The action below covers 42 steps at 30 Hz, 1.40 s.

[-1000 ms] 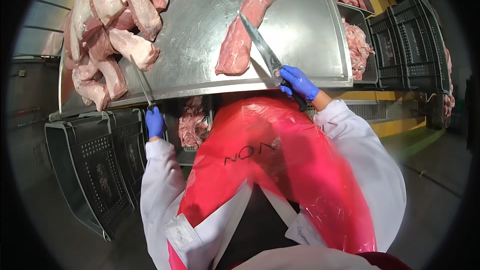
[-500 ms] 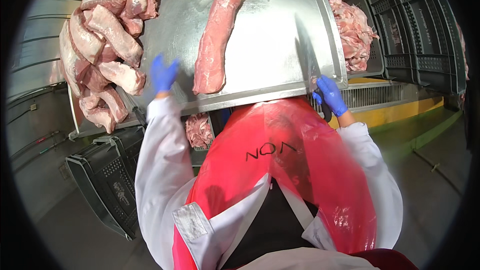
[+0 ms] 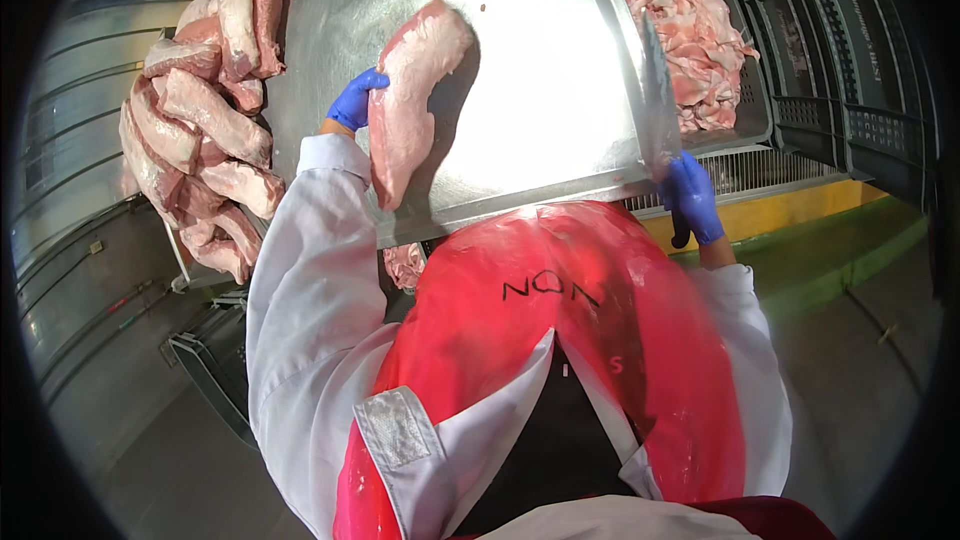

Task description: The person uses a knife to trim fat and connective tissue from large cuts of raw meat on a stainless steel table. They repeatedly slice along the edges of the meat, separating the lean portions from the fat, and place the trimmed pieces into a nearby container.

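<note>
My left hand [image 3: 355,102], in a blue glove, is closed on the left edge of a long strip of pork loin [image 3: 412,100]. The strip is tilted up over the metal work tray [image 3: 545,90], its pale fatty side showing and a shadow on the metal to its right. At the tray's right front corner, my right hand [image 3: 692,200], also gloved in blue, is wrapped round the dark handle of a knife. The broad knife blade [image 3: 657,100] points away from me along the tray's right edge.
Several pale pork strips [image 3: 215,110] are heaped left of the tray. On the right, a grey crate [image 3: 764,100] holds meat trimmings [image 3: 690,50], with dark crates [image 3: 840,60] standing beside it. Another crate [image 3: 205,350] is low at the left, and more trimmings [image 3: 404,265] show below the tray's front edge.
My left hand, open and empty beside the tray's meat before, has taken hold of the pork loin and raised it, paler side showing. The knife in my right hand has shifted slightly right and nearer.
</note>
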Available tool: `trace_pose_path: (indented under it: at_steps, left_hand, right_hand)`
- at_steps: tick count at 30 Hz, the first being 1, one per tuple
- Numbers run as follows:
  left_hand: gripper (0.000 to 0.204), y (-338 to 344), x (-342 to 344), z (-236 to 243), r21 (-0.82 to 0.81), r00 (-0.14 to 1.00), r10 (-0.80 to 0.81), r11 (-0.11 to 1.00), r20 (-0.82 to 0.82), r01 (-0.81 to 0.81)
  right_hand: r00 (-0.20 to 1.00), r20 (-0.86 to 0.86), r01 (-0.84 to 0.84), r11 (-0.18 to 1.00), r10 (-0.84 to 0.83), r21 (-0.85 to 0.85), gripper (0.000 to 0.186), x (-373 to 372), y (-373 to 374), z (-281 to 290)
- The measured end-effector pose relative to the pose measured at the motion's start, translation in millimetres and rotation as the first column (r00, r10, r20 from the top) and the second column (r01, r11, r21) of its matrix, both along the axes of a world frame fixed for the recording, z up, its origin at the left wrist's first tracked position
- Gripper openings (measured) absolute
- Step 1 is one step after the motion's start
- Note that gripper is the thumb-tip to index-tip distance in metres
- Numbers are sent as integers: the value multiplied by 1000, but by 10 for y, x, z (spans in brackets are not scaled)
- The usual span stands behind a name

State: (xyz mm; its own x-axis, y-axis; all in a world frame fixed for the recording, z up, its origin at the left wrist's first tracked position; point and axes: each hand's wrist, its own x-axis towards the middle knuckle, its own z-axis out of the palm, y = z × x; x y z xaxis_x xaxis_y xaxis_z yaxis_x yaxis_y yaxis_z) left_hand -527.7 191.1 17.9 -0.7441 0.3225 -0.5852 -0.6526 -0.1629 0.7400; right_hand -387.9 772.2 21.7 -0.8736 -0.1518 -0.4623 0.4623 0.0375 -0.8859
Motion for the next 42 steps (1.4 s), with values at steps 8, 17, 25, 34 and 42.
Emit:
trace_pose_path:
  at_steps: [8,17,25,34,42]
  left_hand:
    - [88,694,1068,-69,-977,732,-649,102,-208,-188]
    - [75,1287,293,-196,-919,598,-770,-38,-224,-393]
    - [36,1842,-647,-278,-932,684,-682,-10,-259,-363]
    - [28,2169,-776,-145,-976,650,-758,-104,-48,-193]
    - [45,1757,-820,-64,-986,877,-452,88,-165,-140]
  right_hand:
    - [983,25,183,977,-182,-105,19,-509,-43,-260]
    - [999,26,25,979,-20,-204,15,-970,-339,-310]
    - [1000,26,1,989,3,-147,21,-1006,-476,-238]
    - [995,94,51,988,-38,-146,33,-1107,-854,-496]
    - [980,-131,-150,989,150,10,55,-1770,-1507,-622]
